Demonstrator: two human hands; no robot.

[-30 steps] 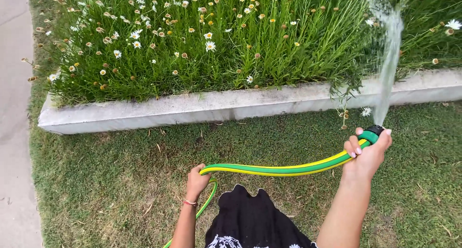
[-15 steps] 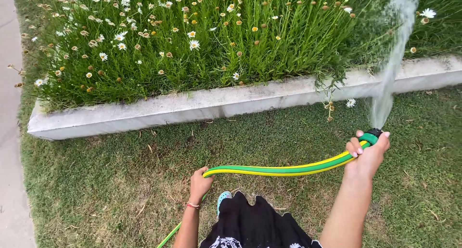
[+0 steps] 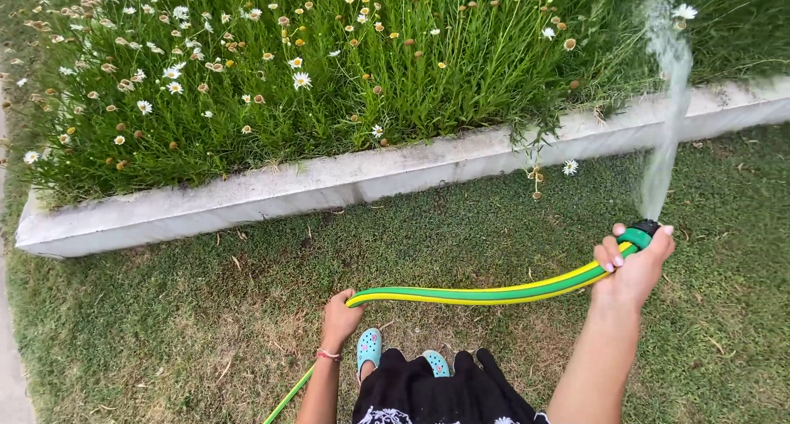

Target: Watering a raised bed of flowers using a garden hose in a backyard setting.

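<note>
Lawn (image 3: 206, 309) beside flower bed (image 3: 313, 78). We judge the hose (image 3: 485, 293) light, bendy; right hand (image 3: 634, 263) clenches its nozzle end, left hand (image 3: 340, 315) grips mid-length.

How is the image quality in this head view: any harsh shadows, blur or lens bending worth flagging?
Head view: light is soft and even, with no hard shadows on the lawn; the water jet is motion-blurred into a pale streak; the concrete kerb runs tilted across the frame, bending slightly; hose, left hand and right hand are sharp.
</note>
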